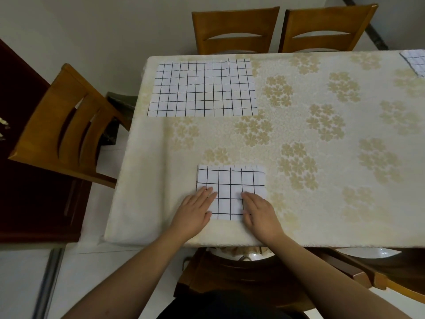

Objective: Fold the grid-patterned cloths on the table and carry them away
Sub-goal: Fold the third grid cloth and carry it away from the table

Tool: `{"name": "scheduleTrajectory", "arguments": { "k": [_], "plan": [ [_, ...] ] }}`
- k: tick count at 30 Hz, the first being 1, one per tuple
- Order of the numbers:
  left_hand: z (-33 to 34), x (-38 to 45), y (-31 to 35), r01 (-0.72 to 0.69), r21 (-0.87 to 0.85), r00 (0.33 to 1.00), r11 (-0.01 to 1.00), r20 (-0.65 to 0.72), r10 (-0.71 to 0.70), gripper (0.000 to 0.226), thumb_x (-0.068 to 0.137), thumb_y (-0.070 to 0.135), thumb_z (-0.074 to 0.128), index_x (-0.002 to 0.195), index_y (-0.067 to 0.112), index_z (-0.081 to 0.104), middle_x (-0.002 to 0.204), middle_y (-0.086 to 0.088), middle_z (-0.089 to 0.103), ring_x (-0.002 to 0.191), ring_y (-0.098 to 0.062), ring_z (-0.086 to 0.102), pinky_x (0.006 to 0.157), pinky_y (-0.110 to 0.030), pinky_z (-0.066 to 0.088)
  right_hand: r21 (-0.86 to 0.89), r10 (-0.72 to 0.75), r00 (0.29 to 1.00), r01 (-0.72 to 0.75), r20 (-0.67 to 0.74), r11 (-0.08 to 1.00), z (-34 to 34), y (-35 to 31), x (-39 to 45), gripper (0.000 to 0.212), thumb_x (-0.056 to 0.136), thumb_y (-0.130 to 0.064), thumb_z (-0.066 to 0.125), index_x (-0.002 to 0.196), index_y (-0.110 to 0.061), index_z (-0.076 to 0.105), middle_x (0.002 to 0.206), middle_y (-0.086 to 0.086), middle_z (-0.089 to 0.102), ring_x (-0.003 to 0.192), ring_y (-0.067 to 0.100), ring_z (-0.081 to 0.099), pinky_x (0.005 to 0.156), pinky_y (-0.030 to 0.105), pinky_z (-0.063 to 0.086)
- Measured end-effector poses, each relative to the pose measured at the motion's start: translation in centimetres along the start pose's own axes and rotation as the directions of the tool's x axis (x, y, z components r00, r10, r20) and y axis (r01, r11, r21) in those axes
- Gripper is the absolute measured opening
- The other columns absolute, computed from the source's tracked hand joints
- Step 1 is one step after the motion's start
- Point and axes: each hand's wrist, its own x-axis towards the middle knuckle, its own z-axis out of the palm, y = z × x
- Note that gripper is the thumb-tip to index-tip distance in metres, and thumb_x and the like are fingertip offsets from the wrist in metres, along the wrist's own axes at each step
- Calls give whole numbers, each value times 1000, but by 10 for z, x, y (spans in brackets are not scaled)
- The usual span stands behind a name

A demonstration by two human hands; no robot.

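Note:
A folded white cloth with a black grid (pixel 230 183) lies near the front edge of the table (pixel 322 157). My left hand (pixel 194 212) presses flat on its lower left corner, fingers straight. My right hand (pixel 258 214) presses flat on its lower right part. A larger grid cloth (pixel 203 88) lies spread flat at the table's far left corner. A third grid cloth (pixel 415 62) shows partly at the far right edge of the view.
The table has a cream floral cover. Two wooden chairs (pixel 235 31) (pixel 326 28) stand at the far side, one chair (pixel 62 127) at the left end, and more chairs (pixel 241 272) are tucked under the near edge.

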Motion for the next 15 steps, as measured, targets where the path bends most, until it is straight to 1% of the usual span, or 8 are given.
{"name": "scheduleTrajectory", "arguments": {
  "k": [2,5,6,9,11,13,15],
  "plan": [
    [1,13,5,-17,28,999,999,49,15,60,95,40,37,150,18,32,157,1,29,145,-17,24,113,-35,21,-26,-20,999,21,39,999,10,-6,6,53,95,-33,39,144,-13,42,143,8,49,131,25,46,103,44,42],
    [7,27,5,-8,61,992,998,127,1,62,99,45,31,154,18,20,160,-2,20,148,-18,14,117,-40,13,-54,-16,998,20,60,998,18,-12,17,54,98,-35,35,148,-15,35,151,6,39,139,23,35,111,43,30],
    [10,29,2,16,71,988,997,151,-26,63,99,48,28,154,19,18,161,-2,19,148,-19,13,117,-41,11,-63,-15,998,19,61,998,19,-14,21,53,98,-34,34,147,-14,36,152,5,38,140,23,34,112,43,29],
    [19,27,-6,100,93,972,991,205,-118,64,100,55,16,153,19,20,160,-5,19,147,-22,21,115,-42,11,-89,-27,997,33,67,995,22,-19,31,53,99,-35,32,147,-13,37,152,6,37,141,23,33,113,42,24],
    [25,25,-10,111,105,965,988,227,-133,66,99,57,10,153,19,18,161,-6,17,147,-23,20,115,-43,11,-92,-33,996,40,79,995,25,-19,36,55,100,-38,29,149,-14,32,155,6,32,144,22,27,116,39,16],
    [29,25,-10,110,109,965,988,225,-133,67,99,58,10,153,19,16,161,-7,15,148,-23,17,115,-43,11,-91,-23,996,31,85,995,29,-19,41,56,100,-39,28,151,-15,27,157,5,25,146,21,21,119,35,8],
    [29,26,-9,112,107,966,988,223,-134,67,99,58,9,153,20,16,161,-8,14,148,-24,15,115,-43,11,-95,-12,996,21,93,995,34,-19,45,57,100,-39,30,152,-16,25,158,4,24,146,21,19,118,34,4]
  ]
}}
